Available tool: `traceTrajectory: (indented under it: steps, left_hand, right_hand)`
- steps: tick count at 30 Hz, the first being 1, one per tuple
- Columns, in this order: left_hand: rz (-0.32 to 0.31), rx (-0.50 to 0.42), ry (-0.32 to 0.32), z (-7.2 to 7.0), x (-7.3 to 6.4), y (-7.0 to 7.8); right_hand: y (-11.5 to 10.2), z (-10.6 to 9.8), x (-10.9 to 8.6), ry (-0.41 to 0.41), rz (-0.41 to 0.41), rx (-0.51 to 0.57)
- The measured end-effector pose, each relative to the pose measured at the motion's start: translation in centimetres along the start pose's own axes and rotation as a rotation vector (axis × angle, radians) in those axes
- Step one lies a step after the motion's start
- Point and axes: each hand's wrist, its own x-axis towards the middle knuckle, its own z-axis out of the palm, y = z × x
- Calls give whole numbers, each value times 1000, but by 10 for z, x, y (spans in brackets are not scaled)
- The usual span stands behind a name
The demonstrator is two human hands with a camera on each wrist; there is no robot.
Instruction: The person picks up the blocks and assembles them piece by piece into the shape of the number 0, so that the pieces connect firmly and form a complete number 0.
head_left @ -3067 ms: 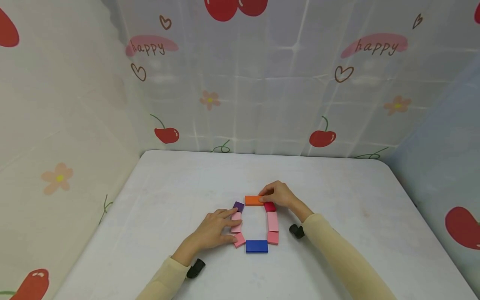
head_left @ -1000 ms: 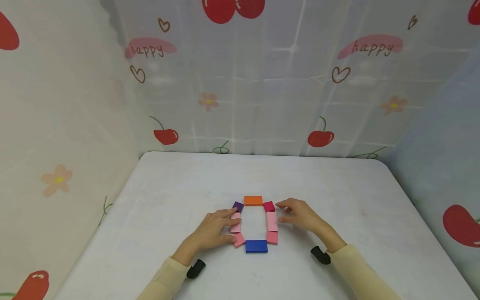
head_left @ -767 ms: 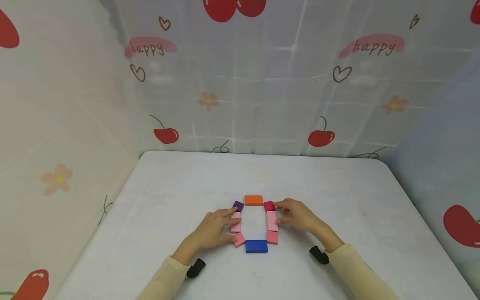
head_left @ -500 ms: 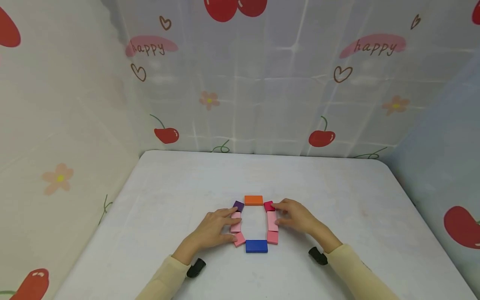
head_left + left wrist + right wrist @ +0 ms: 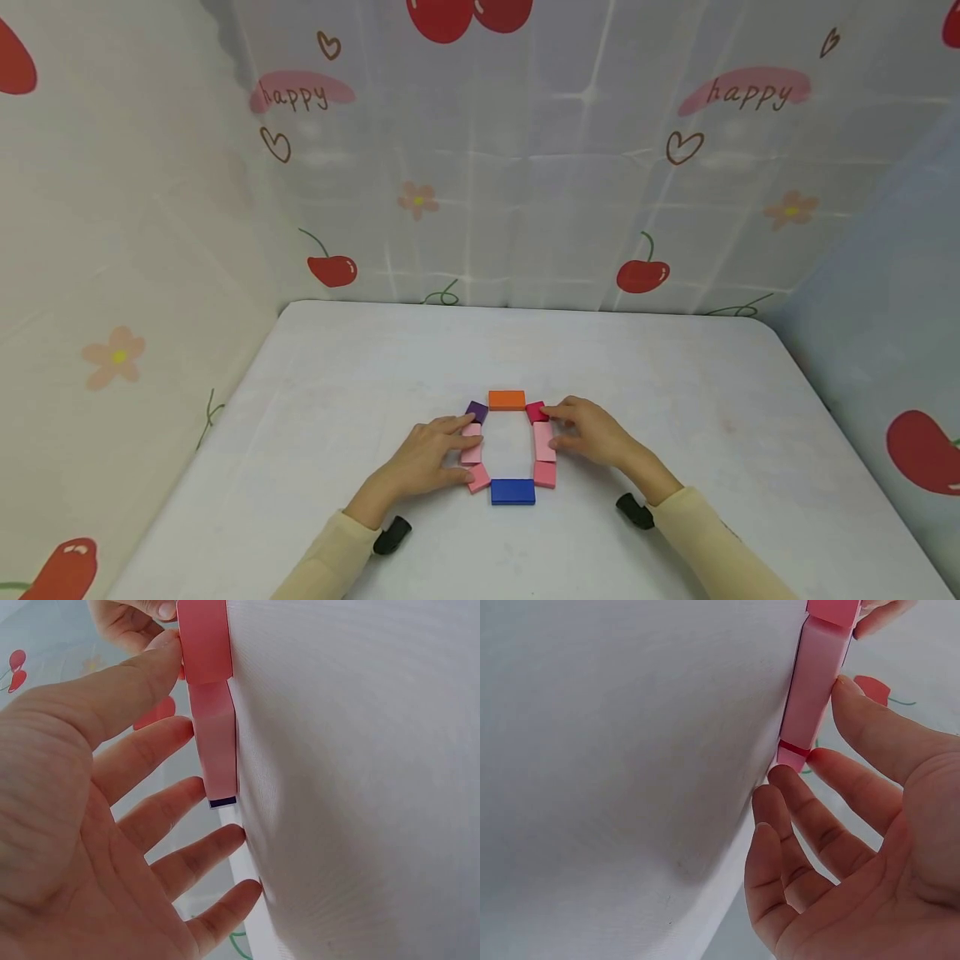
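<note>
Flat coloured blocks form a ring on the white table. At the far end lies an orange block (image 5: pixel 507 401), at the near end a blue block (image 5: pixel 513 492). My left hand (image 5: pixel 423 462) rests spread over the left side, fingertips on the purple block (image 5: pixel 477 408), the light pink block (image 5: pixel 470 457) and the lower pink block (image 5: pixel 480 479). My right hand (image 5: pixel 596 432) touches the crimson block (image 5: pixel 535 412) with its index finger, while its thumb lies at the right light pink block (image 5: pixel 543 442). Below that sits another pink block (image 5: pixel 545 474).
A white table (image 5: pixel 375 358) carries the ring near its middle. Behind it hangs a printed curtain (image 5: pixel 517 225) with cherries and hearts. Black wrist cameras sit at the left sleeve (image 5: pixel 322 554) and the right sleeve (image 5: pixel 712 542).
My right hand has left the orange block, gone right and nearer, then come in to the crimson block, which has shifted slightly left. My left hand has stayed in place.
</note>
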Motion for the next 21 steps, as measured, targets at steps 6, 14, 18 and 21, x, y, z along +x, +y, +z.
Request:
traceTrajectory:
  steps: [6,14,18,21]
  left_hand:
    - [9,9,4,2,1,-2]
    - [20,12,9,4,2,-2]
    - [10,8,13,1,3,-1]
    - [-4,11,35,-3,2,0]
  right_hand:
    - [-1,0,0,-3,0,1]
    - [-1,0,-2,15,2,3]
    - [-2,-2,-3,8,40,25]
    - [-3,-5,-5,23,66,30]
